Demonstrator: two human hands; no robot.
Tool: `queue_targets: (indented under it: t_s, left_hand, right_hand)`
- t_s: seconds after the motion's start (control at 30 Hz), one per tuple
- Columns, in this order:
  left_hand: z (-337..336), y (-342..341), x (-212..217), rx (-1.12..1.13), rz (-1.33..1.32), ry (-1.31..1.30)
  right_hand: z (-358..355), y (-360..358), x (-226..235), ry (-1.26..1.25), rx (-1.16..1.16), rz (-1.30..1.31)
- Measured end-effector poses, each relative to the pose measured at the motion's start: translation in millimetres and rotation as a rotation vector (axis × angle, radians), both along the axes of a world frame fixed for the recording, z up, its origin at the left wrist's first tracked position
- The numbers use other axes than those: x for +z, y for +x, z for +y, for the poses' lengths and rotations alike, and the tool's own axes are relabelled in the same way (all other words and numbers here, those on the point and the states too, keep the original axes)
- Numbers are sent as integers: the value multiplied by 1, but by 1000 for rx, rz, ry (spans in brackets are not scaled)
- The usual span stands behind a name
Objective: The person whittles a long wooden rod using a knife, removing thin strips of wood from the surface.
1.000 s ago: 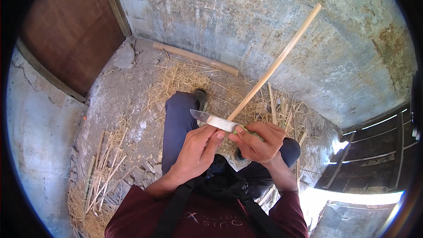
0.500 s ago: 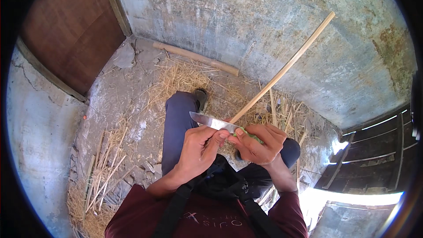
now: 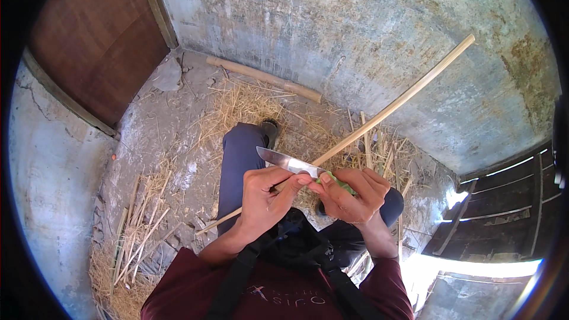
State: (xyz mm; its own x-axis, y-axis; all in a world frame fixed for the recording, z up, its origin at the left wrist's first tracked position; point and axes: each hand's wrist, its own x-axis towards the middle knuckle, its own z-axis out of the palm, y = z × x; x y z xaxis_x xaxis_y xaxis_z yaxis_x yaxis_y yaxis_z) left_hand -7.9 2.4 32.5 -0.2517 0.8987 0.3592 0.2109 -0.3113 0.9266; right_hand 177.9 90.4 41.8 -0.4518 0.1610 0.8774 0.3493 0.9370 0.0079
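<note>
A long pale bamboo strip [image 3: 394, 105] runs slantwise from in front of the wall on the right, passes behind the knife, and shows again beyond my left wrist. My left hand [image 3: 264, 198] is closed round the strip, its thumb pressed near the blade. In my closed right hand [image 3: 354, 197] is a knife [image 3: 289, 161] with a green handle, mostly covered by the fingers. Its blade points left and lies across the strip. Both thumbs nearly meet at the base of the blade. The exact contact of edge and strip is hidden.
Straw and shavings [image 3: 243, 104] litter the floor around my legs. A bamboo pole [image 3: 264, 76] lies along the wall [image 3: 332, 18]. Split strips [image 3: 139, 243] lie to the left, more [image 3: 385, 157] to the right. A brown door [image 3: 98, 35] stands at far left, dark slats [image 3: 504, 207] at right.
The strip has swung so its far end sits farther right and lower. Its near end now sticks out past my left wrist. Both hands and the knife have barely shifted.
</note>
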Motion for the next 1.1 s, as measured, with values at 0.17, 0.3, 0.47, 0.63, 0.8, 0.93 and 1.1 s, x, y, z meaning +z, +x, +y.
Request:
queue_targets:
  t_s: [0.17,0.3,0.47,0.63,0.8,0.93,1.1]
  left_hand:
    - [1,1,-2,10,10,-20]
    - [0,-1,-2,-7,45,-79]
    - [-1,2,2,-56,32,-14]
    - [-4,1,-9,-73,61,-35]
    - [-1,1,-21,-67,58,-16]
    - [-1,5,-10,7,24,6]
    - [-2,2,-6,41,44,22]
  right_hand:
    - [0,-1,2,13,-7,-1]
    - [0,-1,2,19,-16,4]
    - [2,1,0,-28,-34,0]
    - [0,1,-1,-67,-1,-26]
    - [-4,-1,1,-82,28,-35]
    - [-4,0,1,-65,13,-36]
    - [-9,1,3,-75,-11,-45]
